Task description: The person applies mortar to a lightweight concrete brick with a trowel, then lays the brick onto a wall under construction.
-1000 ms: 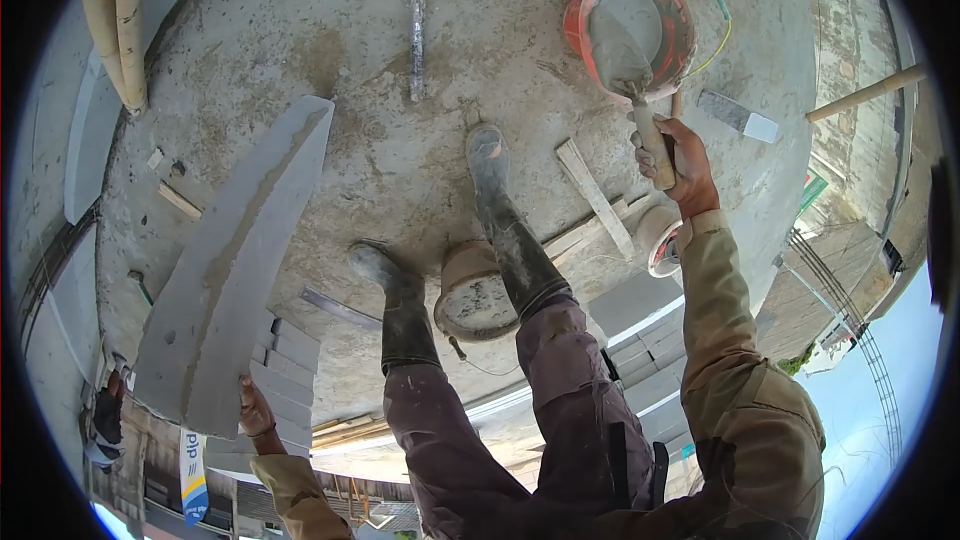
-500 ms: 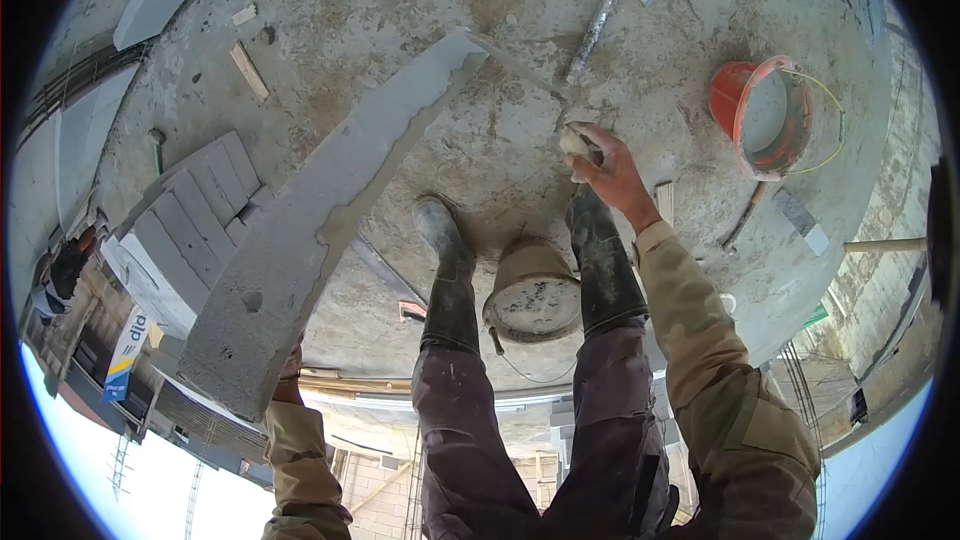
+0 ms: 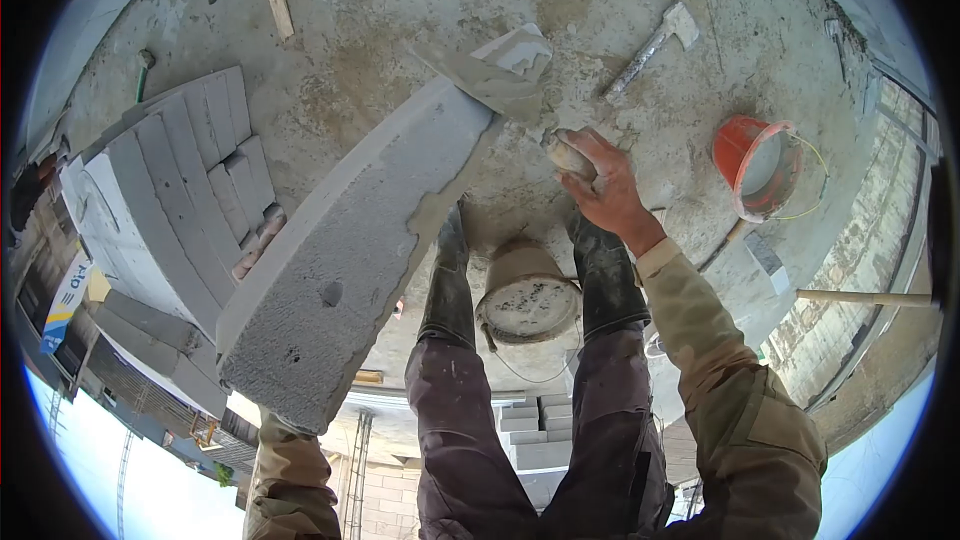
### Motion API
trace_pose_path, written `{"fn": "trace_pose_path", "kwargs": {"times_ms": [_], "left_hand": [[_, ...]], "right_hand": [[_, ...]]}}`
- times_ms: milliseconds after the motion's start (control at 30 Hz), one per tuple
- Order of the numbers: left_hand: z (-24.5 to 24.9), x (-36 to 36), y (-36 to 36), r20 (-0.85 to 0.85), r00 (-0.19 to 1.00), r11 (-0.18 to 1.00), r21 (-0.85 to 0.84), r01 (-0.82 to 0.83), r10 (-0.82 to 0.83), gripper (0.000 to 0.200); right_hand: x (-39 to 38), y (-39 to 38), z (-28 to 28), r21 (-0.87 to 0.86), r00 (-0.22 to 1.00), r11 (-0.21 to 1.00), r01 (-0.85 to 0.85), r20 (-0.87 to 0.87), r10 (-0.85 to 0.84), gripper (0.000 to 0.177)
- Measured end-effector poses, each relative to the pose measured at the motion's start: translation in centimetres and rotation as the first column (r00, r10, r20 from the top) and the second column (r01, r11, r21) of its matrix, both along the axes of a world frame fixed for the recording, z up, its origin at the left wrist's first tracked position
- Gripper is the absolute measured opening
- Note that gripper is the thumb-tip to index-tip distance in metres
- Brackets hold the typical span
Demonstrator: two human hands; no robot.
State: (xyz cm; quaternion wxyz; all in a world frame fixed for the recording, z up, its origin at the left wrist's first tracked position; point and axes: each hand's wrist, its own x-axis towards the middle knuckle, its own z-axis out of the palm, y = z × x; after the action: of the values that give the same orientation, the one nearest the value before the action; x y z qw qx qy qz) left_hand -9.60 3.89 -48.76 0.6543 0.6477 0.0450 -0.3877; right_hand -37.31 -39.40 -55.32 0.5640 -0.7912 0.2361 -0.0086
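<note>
A long grey concrete block (image 3: 345, 220) slants up in front of me, its near end raised, with wet mortar along its right edge. My left hand (image 3: 262, 240) supports it from the left side; a few fingers show, and the rest is hidden behind the block. My right hand (image 3: 603, 180) is closed around the handle of a trowel (image 3: 490, 82). The trowel's blade lies across the block's far end, where grey mortar shows. Between my boots stands a bucket (image 3: 528, 305) with speckled grey contents.
Stacked grey blocks (image 3: 165, 180) stand at left. A whitened hatchet-like tool (image 3: 650, 50) lies on the concrete floor ahead. At right are a red bucket (image 3: 745, 155) with grey contents and a flat-bladed tool (image 3: 768, 262). A wood strip (image 3: 278, 5) lies farther off.
The block's near end has come closer and swung right. The trowel blade, earlier seen nearly edge-on beyond the block, now lies across its far end. My right hand has shifted slightly nearer.
</note>
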Motion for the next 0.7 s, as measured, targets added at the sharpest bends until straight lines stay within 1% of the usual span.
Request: {"fn": "trace_pose_path", "kwargs": {"times_ms": [133,200,267,367,400,467,500,533,567,600,633,700], "left_hand": [[1.5,-0.4,-2.4,-0.132,0.990,0.996,-0.068,-0.060,0.051,0.039],[2.6,-0.8,-2.9,-0.152,0.984,0.993,-0.062,-0.100,0.090,0.038],[3.6,-1.5,-3.4,-0.139,0.981,0.990,-0.029,-0.137,0.132,0.029],[6.4,-3.3,-6.2,-0.232,0.938,0.954,-0.093,-0.285,0.257,0.041],[7.1,-3.7,-7.1,-0.268,0.918,0.936,-0.114,-0.332,0.292,0.045],[7.0,-3.5,-6.7,-0.303,0.894,0.913,-0.138,-0.383,0.329,0.049],[5.7,-2.9,-5.8,-0.203,0.960,0.967,-0.128,-0.220,0.192,0.042],[4.5,-2.4,-4.9,-0.104,0.994,0.994,-0.097,-0.051,0.041,0.036],[4.5,-1.5,-5.6,-0.098,0.995,0.947,-0.317,-0.043,0.012,0.039],[4.4,-0.6,-6.3,-0.108,0.994,0.850,-0.526,-0.029,-0.032,0.043],[4.6,-0.4,-6.8,-0.092,0.995,0.826,-0.563,-0.018,-0.041,0.043],[3.9,-1.0,-6.3,-0.076,0.997,0.867,-0.496,-0.050,0.014,0.041]], "right_hand": [[2.2,3.1,8.1,0.044,0.991,0.998,-0.049,0.129,0.043,0.059],[3.1,3.8,12.3,0.015,0.988,0.995,-0.098,0.118,0.095,0.059],[4.0,4.3,15.8,-0.008,0.984,0.989,-0.145,0.105,0.145,0.060],[5.5,4.8,20.4,-0.048,0.958,0.961,-0.273,0.079,0.276,0.062],[6.2,5.0,21.9,-0.057,0.955,0.958,-0.279,0.082,0.283,0.062],[7.4,5.4,24.3,-0.010,0.936,0.940,-0.340,0.090,0.340,0.060],[7.8,5.6,25.4,-0.035,0.928,0.933,-0.359,0.097,0.360,0.058],[8.2,5.7,26.3,-0.037,0.926,0.931,-0.363,0.100,0.365,0.058],[8.5,5.7,27.1,-0.003,0.918,0.923,-0.384,0.102,0.382,0.058],[8.5,5.8,27.7,0.032,0.911,0.914,-0.404,0.105,0.399,0.057],[8.2,6.1,28.2,0.035,0.909,0.912,-0.408,0.107,0.403,0.057],[6.8,6.3,28.9,0.218,0.935,0.912,-0.347,0.151,0.319,0.056]]}}
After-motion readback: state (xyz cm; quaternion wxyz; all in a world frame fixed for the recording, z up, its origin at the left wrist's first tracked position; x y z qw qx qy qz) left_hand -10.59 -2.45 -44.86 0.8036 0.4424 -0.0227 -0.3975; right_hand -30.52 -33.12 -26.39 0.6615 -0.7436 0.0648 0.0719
